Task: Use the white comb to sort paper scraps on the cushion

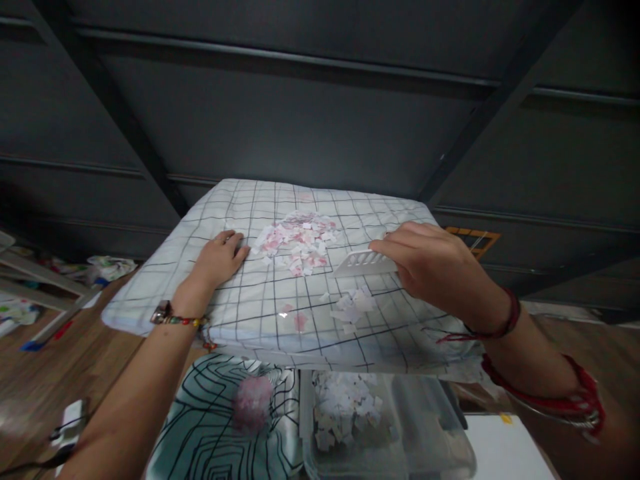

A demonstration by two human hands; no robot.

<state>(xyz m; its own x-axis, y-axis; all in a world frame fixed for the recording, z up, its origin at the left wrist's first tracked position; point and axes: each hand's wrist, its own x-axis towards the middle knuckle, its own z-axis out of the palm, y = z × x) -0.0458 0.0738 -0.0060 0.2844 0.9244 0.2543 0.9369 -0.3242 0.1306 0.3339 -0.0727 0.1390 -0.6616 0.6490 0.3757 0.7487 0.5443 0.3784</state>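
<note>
The grid-patterned worktop [265, 303] spans the middle; the clear box [425, 427] sits at its near side. The pink-and-white scrap pile [300, 240] lies centrally on it. My left grip [219, 259] rests palm down, fingers slightly spread, left of the pile. My right grip [427, 265], forearm angled inward, knuckles uppermost, pinches the white slotted plate [365, 268] right of the pile.

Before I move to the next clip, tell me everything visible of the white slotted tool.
The white slotted tool looks like thin plastic, with a row of slanted openings. The right hand grips and hides its right end. It is held on edge over the checked cloth, right of the pinkish scraps, beyond the white scraps; contact unclear.
</note>
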